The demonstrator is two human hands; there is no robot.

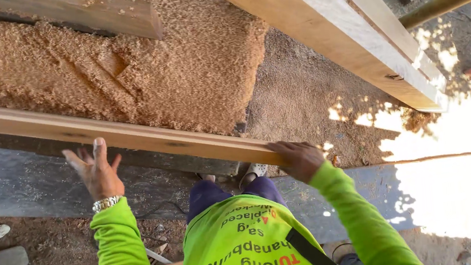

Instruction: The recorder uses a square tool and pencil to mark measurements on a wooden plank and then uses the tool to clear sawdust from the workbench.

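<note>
My right hand (301, 159) clamps the near end of the long plank (116, 134) lying beside the sawdust heap (127, 62), my left hand (98, 173) splayed flat against it, so it could tip or splinter my palm.

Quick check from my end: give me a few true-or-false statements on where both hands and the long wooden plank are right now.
1. The right hand grips the near end of the long pale wooden plank. True.
2. The left hand is clenched in a fist. False: its fingers are spread open against the plank's edge.
3. A heap of tan sawdust lies beyond the plank. True.
4. The silver metal wristwatch is on the right wrist. False: it is on the left wrist.
5. The sleeves are red. False: the long sleeves are bright yellow-green.
</note>
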